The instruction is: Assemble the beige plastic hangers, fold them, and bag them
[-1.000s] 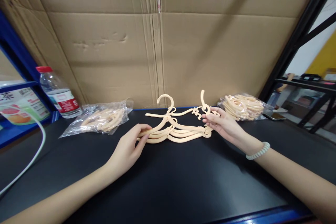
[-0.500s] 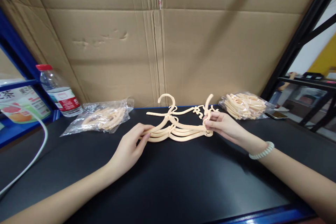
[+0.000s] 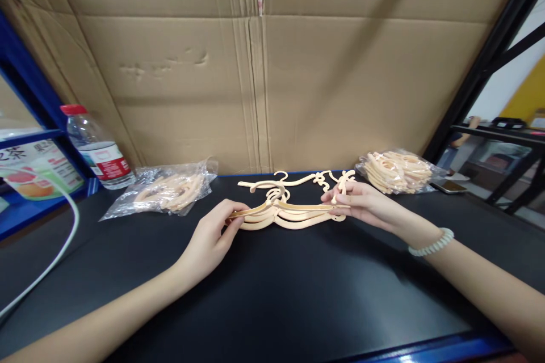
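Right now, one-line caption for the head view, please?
The left hand and right hand grip opposite ends of stacked cream hangers on a black table.

Hanger stack [image 3: 293, 216] held level at both ends, just above the table [image 3: 272, 300]. Left hand [image 3: 210, 238] pinches the left tips; right hand [image 3: 361, 204], bracelet [image 3: 431, 242] at its wrist, holds the right tips. Just beyond the grip lie loose hangers [image 3: 298, 180]. Left of the grip: bag [image 3: 164, 191], then bottle [image 3: 96, 153]. Right of it: second bag [image 3: 398, 171]. Cardboard [image 3: 298, 79] stands behind.
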{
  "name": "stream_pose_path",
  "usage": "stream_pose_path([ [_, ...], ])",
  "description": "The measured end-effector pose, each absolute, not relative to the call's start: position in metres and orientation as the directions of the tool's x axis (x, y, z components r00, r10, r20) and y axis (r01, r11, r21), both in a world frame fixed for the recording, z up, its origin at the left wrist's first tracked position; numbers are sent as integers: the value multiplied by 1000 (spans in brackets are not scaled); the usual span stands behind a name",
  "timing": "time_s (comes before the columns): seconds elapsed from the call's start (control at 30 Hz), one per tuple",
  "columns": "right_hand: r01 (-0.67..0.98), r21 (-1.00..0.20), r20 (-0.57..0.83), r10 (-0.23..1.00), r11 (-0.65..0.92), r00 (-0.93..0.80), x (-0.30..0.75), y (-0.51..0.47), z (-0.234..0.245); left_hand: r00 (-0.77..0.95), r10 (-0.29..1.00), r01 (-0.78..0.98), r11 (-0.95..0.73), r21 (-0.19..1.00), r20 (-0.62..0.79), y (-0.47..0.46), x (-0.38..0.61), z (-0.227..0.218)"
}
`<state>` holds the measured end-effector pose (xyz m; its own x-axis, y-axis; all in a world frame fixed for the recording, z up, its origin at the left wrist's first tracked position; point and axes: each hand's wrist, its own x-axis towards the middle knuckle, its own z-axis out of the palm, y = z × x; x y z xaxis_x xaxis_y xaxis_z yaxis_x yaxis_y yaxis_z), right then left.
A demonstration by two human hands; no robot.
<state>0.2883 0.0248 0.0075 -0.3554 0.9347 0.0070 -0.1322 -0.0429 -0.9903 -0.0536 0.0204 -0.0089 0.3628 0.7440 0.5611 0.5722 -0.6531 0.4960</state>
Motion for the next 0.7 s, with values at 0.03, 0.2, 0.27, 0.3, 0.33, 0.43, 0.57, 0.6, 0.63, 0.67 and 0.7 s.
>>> stream_pose_path([
  [0.03, -132, -989, -7, 930, -60, -368, 288, 24, 8, 365, 744, 573, -653, 494, 560, 20, -54, -9],
  [0.2, -95, -992, -38, 918, -82, -395, 287, 25, 7, 365, 744, 580, -652, 488, 559, 19, -53, -8],
  [0.27, -94, -992, -39, 921, -81, -387, 288, 26, 5, 366, 745, 585, -650, 485, 557, 18, -53, -7],
  [0.3, -93, -992, -40, 922, -82, -386, 288, 26, 5, 366, 746, 587, -649, 484, 556, 18, -53, -6],
  [0.33, -91, -992, -42, 921, -84, -387, 288, 27, 4, 365, 746, 589, -648, 483, 557, 18, -53, -6],
  [0.43, -91, -993, -36, 915, -79, -401, 287, 26, 3, 362, 748, 591, -645, 484, 556, 18, -52, -5],
  [0.57, -111, -991, -23, 914, -74, -406, 284, 26, 2, 359, 754, 588, -641, 494, 551, 19, -52, -6],
  [0.6, -114, -991, -21, 917, -72, -398, 283, 26, 1, 361, 751, 586, -644, 492, 553, 19, -52, -7],
  [0.63, -116, -991, -15, 923, -65, -385, 282, 26, 0, 366, 748, 585, -648, 488, 554, 19, -53, -7],
  [0.67, -118, -992, -8, 929, -55, -369, 281, 26, 0, 371, 743, 585, -653, 482, 557, 19, -53, -7],
  [0.7, -119, -992, 1, 937, -43, -350, 280, 26, -1, 373, 739, 587, -656, 475, 561, 19, -54, -8],
])
